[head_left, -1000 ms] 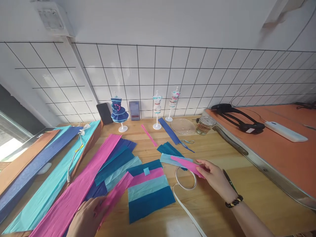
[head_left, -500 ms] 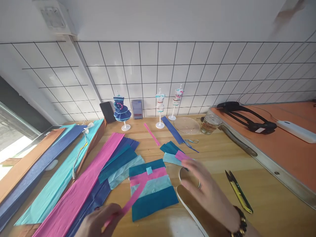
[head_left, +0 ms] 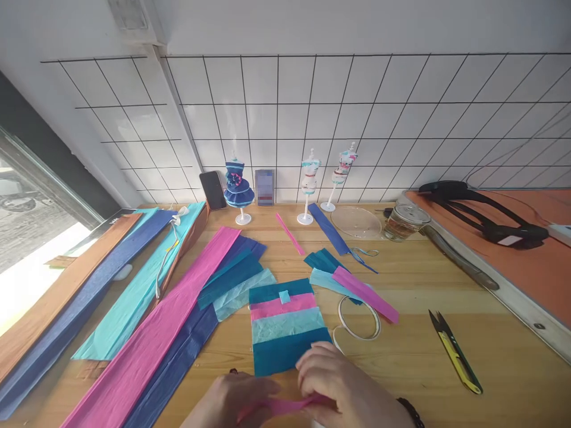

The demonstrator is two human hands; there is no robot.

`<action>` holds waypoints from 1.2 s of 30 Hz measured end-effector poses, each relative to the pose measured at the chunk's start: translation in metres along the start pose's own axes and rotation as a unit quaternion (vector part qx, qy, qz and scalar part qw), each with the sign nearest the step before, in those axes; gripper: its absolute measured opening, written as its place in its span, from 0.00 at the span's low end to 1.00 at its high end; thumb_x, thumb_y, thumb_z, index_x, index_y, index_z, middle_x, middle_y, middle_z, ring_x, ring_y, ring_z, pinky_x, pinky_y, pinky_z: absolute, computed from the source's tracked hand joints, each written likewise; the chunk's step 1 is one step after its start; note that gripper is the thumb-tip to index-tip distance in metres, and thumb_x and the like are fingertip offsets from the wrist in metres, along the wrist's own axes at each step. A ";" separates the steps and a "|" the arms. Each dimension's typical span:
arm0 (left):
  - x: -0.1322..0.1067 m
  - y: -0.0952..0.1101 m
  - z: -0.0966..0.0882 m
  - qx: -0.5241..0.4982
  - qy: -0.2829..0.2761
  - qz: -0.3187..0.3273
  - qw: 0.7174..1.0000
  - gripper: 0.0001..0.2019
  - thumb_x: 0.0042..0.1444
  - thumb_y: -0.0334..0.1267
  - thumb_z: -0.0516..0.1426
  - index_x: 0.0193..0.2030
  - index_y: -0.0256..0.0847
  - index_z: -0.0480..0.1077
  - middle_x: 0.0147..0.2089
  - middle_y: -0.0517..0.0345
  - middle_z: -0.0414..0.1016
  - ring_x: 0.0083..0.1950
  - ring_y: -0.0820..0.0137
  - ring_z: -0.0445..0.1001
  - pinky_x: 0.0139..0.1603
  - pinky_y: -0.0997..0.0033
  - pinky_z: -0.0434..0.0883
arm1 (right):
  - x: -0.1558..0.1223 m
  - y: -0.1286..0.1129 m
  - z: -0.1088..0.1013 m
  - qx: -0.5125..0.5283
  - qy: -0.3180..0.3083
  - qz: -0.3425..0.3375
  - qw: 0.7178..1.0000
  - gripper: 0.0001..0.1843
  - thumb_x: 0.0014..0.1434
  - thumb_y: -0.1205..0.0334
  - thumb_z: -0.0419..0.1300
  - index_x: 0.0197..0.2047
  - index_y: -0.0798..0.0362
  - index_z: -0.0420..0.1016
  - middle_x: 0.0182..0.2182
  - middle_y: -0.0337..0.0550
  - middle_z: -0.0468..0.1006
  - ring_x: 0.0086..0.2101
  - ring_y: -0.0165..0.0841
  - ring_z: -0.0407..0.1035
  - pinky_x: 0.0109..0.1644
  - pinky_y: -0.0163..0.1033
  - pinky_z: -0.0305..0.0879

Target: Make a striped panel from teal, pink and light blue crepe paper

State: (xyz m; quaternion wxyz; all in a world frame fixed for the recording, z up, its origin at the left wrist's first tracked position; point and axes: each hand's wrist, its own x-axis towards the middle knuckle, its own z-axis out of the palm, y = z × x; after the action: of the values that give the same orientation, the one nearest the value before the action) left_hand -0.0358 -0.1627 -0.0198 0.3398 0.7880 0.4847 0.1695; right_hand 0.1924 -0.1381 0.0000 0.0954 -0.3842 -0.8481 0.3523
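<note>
Low in the view, a narrow pink paper strip [head_left: 289, 406] runs between both hands. My left hand [head_left: 232, 397] is closed on one end of it. On the other end are the bent fingers of my right hand [head_left: 339, 380], pinching it. Just beyond them lies a layered sheet [head_left: 285, 353] of teal, pink and pale blue bands, with a small light-blue square [head_left: 284, 296] near its top. The right fingertips sit by its lower right edge. A roll of white tape [head_left: 379, 327] lies to its right, partly hidden by my right hand.
Long crepe paper strips [head_left: 165, 315] cover the left side. Yellow-handled thread snips [head_left: 455, 353] lie at the right. Small dress forms [head_left: 308, 187], one in a blue dress [head_left: 238, 193], stand along the tiled wall beside a phone [head_left: 213, 190]. A glass [head_left: 404, 223] stands back right.
My right hand has moved down and left, from the loose paper pieces to the pink strip, which it now pinches. The left hand has drawn the strip off the layered sheet toward me.
</note>
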 end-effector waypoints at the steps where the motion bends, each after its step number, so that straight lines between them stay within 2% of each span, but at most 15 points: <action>1: 0.000 -0.004 0.002 -0.045 0.013 -0.052 0.998 0.14 0.52 0.32 0.57 0.45 0.49 0.75 0.31 0.61 0.80 0.32 0.70 0.76 0.36 0.77 0.69 | -0.002 0.001 0.001 0.024 0.013 0.037 0.999 0.03 0.56 0.64 0.61 0.31 0.51 0.76 0.32 0.38 0.78 0.39 0.33 0.71 0.47 0.37 0.65; 3: 0.001 -0.013 0.007 -0.140 0.038 -0.148 0.978 0.20 0.48 0.30 0.56 0.49 0.46 0.72 0.28 0.63 0.78 0.28 0.72 0.75 0.35 0.76 0.70 | -0.005 0.007 0.004 0.080 0.052 0.110 0.989 0.05 0.56 0.65 0.59 0.31 0.50 0.76 0.29 0.37 0.77 0.33 0.31 0.71 0.39 0.33 0.65; 5: 0.003 -0.020 0.014 -0.228 0.058 -0.204 0.950 0.22 0.46 0.31 0.56 0.51 0.41 0.70 0.23 0.66 0.73 0.24 0.72 0.73 0.29 0.75 0.70 | -0.009 0.017 0.009 0.150 0.083 0.170 0.970 0.07 0.57 0.64 0.56 0.32 0.49 0.75 0.31 0.37 0.77 0.33 0.31 0.71 0.38 0.33 0.65; 8: 0.005 -0.023 0.023 -0.307 0.073 -0.238 0.919 0.27 0.44 0.35 0.57 0.54 0.37 0.65 0.22 0.69 0.68 0.21 0.74 0.69 0.24 0.75 0.68 | -0.013 0.034 0.022 0.276 0.105 0.246 0.923 0.12 0.57 0.60 0.53 0.43 0.50 0.72 0.32 0.39 0.77 0.28 0.31 0.71 0.32 0.34 0.66; 11: 0.004 -0.020 0.030 -0.308 0.086 -0.260 0.911 0.29 0.45 0.38 0.57 0.56 0.37 0.62 0.21 0.71 0.65 0.17 0.75 0.66 0.18 0.76 0.63 | -0.016 0.047 0.035 0.338 0.140 0.257 0.894 0.20 0.56 0.59 0.53 0.52 0.51 0.65 0.27 0.35 0.72 0.24 0.30 0.70 0.28 0.35 0.67; 14: 0.003 -0.020 0.036 -0.289 0.108 -0.265 0.914 0.31 0.47 0.44 0.56 0.59 0.36 0.59 0.18 0.72 0.63 0.15 0.76 0.63 0.16 0.76 0.58 | -0.017 0.054 0.042 0.310 0.185 0.257 0.897 0.23 0.55 0.58 0.52 0.55 0.49 0.62 0.25 0.32 0.68 0.23 0.30 0.69 0.27 0.34 0.67; 17: 0.004 -0.024 0.045 -0.272 0.139 -0.262 0.916 0.35 0.48 0.48 0.55 0.62 0.35 0.56 0.17 0.72 0.61 0.15 0.76 0.59 0.17 0.75 0.58 | -0.020 0.055 0.043 0.239 0.213 0.261 0.911 0.24 0.55 0.58 0.52 0.56 0.48 0.62 0.26 0.33 0.70 0.25 0.30 0.69 0.28 0.34 0.66; 21: 0.006 -0.027 0.053 -0.231 0.175 -0.263 0.920 0.36 0.48 0.48 0.54 0.63 0.36 0.55 0.18 0.72 0.57 0.17 0.76 0.55 0.17 0.77 0.57 | -0.022 0.056 0.043 0.144 0.240 0.250 0.927 0.22 0.56 0.59 0.51 0.55 0.49 0.64 0.27 0.35 0.73 0.29 0.31 0.71 0.36 0.35 0.67; 30: 0.005 -0.020 0.050 -0.155 0.181 -0.279 0.930 0.32 0.49 0.47 0.52 0.63 0.40 0.58 0.19 0.71 0.55 0.18 0.74 0.55 0.20 0.76 0.60 | -0.021 0.059 0.049 0.077 0.238 0.240 0.938 0.21 0.58 0.60 0.50 0.56 0.49 0.62 0.28 0.35 0.75 0.29 0.32 0.71 0.35 0.34 0.66; 36: 0.006 -0.022 0.047 -0.127 0.150 -0.276 0.941 0.33 0.50 0.44 0.51 0.64 0.35 0.56 0.19 0.71 0.56 0.21 0.72 0.60 0.26 0.74 0.62 | -0.021 0.060 0.051 0.049 0.247 0.234 0.939 0.21 0.59 0.60 0.49 0.55 0.51 0.63 0.26 0.36 0.73 0.28 0.32 0.70 0.35 0.35 0.66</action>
State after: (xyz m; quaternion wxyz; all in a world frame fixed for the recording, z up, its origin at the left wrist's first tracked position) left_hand -0.0192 -0.1685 -0.0694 0.3940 0.5384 0.7032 0.2457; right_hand 0.2201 -0.1527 -0.0747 0.2353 -0.6412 -0.6660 0.2999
